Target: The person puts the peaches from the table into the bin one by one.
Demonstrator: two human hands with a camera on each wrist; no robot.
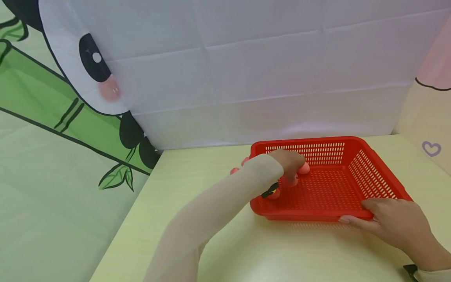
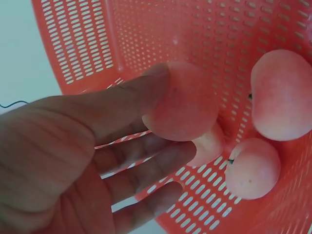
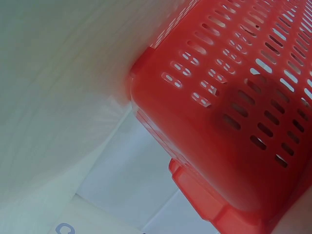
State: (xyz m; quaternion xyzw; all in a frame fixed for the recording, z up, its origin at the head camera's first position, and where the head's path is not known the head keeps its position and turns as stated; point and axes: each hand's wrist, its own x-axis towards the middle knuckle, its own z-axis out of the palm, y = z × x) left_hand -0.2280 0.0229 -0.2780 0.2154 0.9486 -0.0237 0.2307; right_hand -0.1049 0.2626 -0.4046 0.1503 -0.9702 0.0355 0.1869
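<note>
fingers (image 2: 161,165) of the left hand (image 1: 287,160) are seen spread and nearly straight in the left wrist view, with the thumb laid against one pink peach (image 2: 183,105) and the fingertips beneath it; the fruit is touched rather than clenched. three more pink fruits (image 2: 282,95) are shown just beside it on the perforated floor, one of them small and partly covered by the first. all are pale pink and smooth, with dark stem marks on two.

the red basket (image 1: 370,168) is placed on the pale yellow table (image 1: 197,176), toward the right and close to the far wall. it is square, shallow, and pierced with rows of slots on walls and floor. the fruits are gathered in its left part, near the left wall.

the left arm, covered by a light sleeve (image 1: 218,207), is stretched from the near left over the basket's left rim, with the hand turned down into it. the right hand (image 1: 394,225) is laid at the near right corner, its fingers flattened along the outside of the near rim.

in the head view the fruits are mostly hidden by the left hand. in the right wrist view only the basket's outer wall and the white backdrop (image 3: 58,87) are shown; the right hand itself is not visible there. two pink shapes outside the left wall are too hidden to be identified.
</note>
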